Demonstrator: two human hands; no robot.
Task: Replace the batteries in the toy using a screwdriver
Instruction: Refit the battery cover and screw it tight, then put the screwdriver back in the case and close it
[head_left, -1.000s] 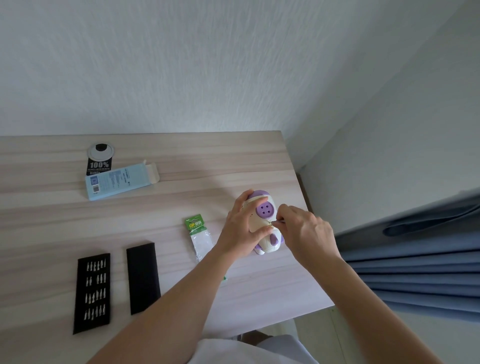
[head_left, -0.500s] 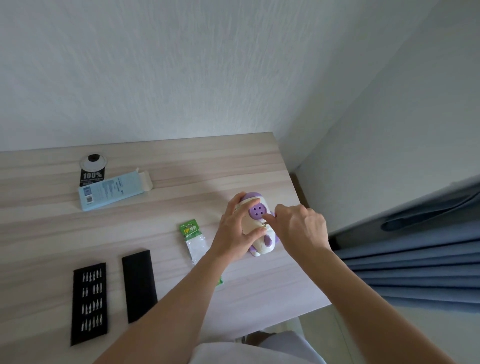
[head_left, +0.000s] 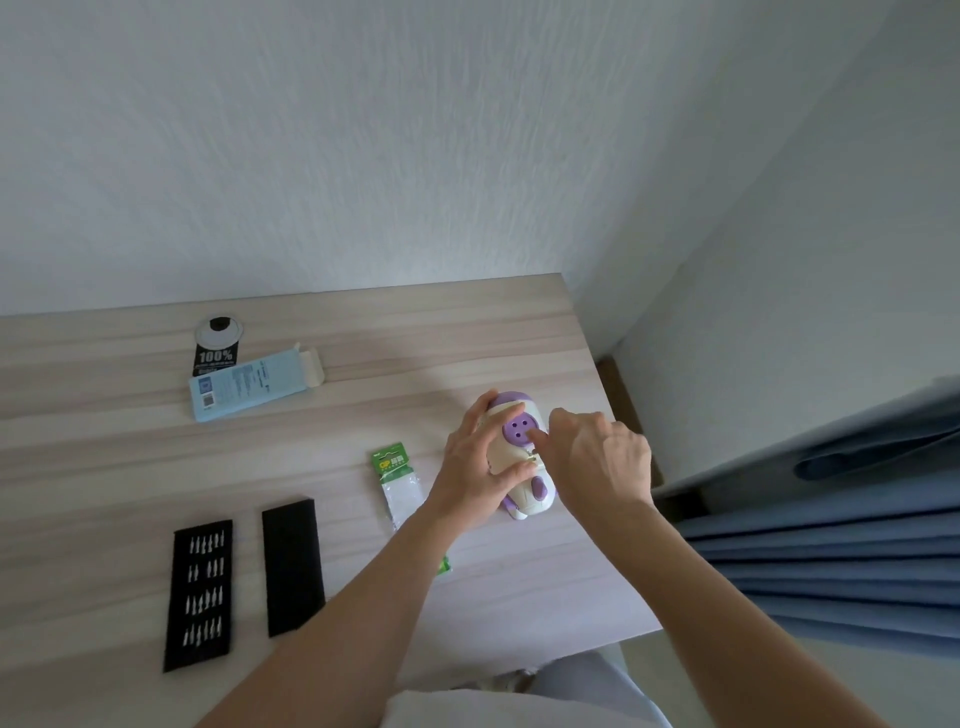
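Note:
A white and purple toy (head_left: 519, 427) lies on the wooden table (head_left: 363, 415) near its right edge, with a round purple disc facing up. My left hand (head_left: 475, 467) grips the toy from the left, thumb across its middle. My right hand (head_left: 597, 457) rests against the toy's right side, fingers curled, one fingertip at the rim of the purple disc. Whatever it may hold is hidden under the fingers. No screwdriver shows. A green and clear battery pack (head_left: 395, 478) lies just left of my left wrist.
A black tray of screwdriver bits (head_left: 200, 592) and a black lid (head_left: 292, 566) lie at the front left. A light blue box (head_left: 249, 387) and a black card (head_left: 217, 343) sit at the back. White walls stand behind and to the right. A blue curtain (head_left: 831, 545) hangs beside the table's right edge.
A thin metal tip showed between my hands one second ago and is hidden now. My right hand has shifted up so a fingertip meets the purple disc. My left hand keeps its grip.

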